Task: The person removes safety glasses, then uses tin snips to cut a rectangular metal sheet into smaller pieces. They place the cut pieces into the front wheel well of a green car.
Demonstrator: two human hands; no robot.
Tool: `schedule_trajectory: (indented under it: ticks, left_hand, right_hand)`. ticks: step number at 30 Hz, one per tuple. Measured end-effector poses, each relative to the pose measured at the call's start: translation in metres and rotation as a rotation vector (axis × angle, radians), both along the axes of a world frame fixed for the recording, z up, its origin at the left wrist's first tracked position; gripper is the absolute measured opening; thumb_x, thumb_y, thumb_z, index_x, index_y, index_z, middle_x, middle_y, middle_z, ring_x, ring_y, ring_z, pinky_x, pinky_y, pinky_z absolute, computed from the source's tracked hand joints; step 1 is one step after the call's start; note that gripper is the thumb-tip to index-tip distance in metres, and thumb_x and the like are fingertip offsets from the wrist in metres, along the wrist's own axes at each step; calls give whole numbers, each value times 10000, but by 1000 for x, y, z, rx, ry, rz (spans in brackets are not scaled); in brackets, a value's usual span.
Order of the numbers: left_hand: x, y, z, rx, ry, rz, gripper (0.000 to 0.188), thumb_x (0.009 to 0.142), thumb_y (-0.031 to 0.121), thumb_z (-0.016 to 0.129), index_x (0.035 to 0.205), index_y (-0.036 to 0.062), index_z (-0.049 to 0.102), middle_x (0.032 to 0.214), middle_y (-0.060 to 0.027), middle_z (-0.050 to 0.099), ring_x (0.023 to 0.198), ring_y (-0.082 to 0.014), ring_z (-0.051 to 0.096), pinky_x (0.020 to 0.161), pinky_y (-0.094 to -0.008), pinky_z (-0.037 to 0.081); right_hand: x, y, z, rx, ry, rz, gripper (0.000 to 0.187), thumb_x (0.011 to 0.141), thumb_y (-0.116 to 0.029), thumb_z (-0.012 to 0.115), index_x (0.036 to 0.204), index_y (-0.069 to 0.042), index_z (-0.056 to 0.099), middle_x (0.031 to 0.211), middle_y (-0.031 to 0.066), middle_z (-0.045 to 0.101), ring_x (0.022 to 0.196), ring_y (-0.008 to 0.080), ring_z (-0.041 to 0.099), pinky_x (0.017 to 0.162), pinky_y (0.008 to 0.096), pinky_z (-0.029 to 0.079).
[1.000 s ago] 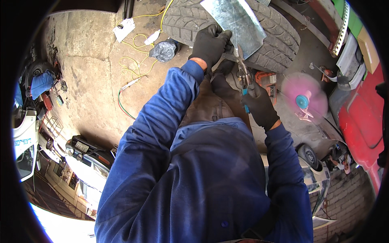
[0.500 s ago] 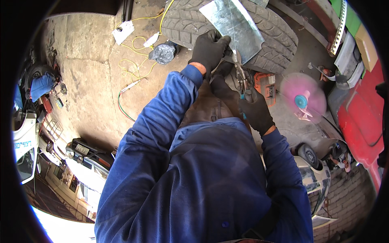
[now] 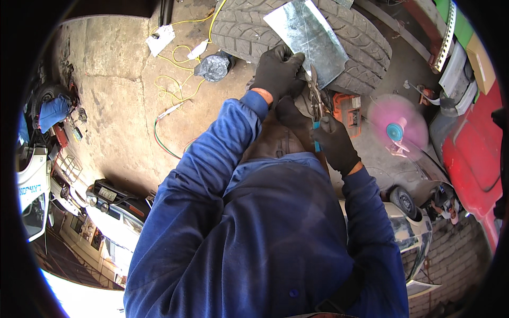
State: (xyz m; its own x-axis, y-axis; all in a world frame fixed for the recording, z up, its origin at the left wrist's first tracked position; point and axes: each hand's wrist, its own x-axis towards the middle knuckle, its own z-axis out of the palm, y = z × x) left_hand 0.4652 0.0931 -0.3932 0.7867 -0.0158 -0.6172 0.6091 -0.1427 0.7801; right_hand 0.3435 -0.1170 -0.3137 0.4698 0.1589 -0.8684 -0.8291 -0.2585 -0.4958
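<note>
So 2 gloved hands: left grip (image 3: 277,70) is pinching the edge of 1 metal sheet (image 3: 313,40), right grip (image 3: 336,144) is wrapped round 1 pair of snips (image 3: 318,99), blades by the sheet's near edge. 1 tire (image 3: 241,29) past the left grip, 1 fan (image 3: 395,131) right of the right grip. Blue lettering on 1 white vehicle (image 3: 33,172), way left of both.
</note>
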Motion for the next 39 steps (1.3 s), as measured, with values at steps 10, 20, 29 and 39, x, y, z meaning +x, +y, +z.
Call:
schedule_trajectory:
  ticks: [10,20,29,39]
  left_hand:
    - [-3,1,-9,-17,7,4,308,992,284,784,1110,-1,799,906,-153,828,806,-246,778,780,-416,598]
    - [-6,0,-13,-10,0,-5,341,988,312,778,1098,-10,793,917,-192,823,830,-304,795,798,-439,600]
    - [0,1,-9,52,-71,-79,211,1031,174,779,1016,-37,774,848,-99,807,750,-155,758,720,-324,595]
    - [-12,1,-4,35,-12,-60,283,1001,249,777,1063,-26,792,825,-126,799,700,-184,732,668,-373,570]
  right_hand:
    - [-11,7,-6,-181,-166,92,311,922,-210,694,1126,13,621,892,146,649,815,274,616,802,458,537]
    - [12,3,9,-17,-85,56,291,965,-240,696,1062,27,633,879,93,602,810,199,558,767,412,510]
    - [11,9,8,-74,-90,68,272,950,-220,684,1005,27,585,825,79,560,774,186,535,723,419,489]
    - [-20,7,-14,-241,-569,323,188,956,-144,701,1066,0,651,889,97,572,739,246,551,687,408,487]
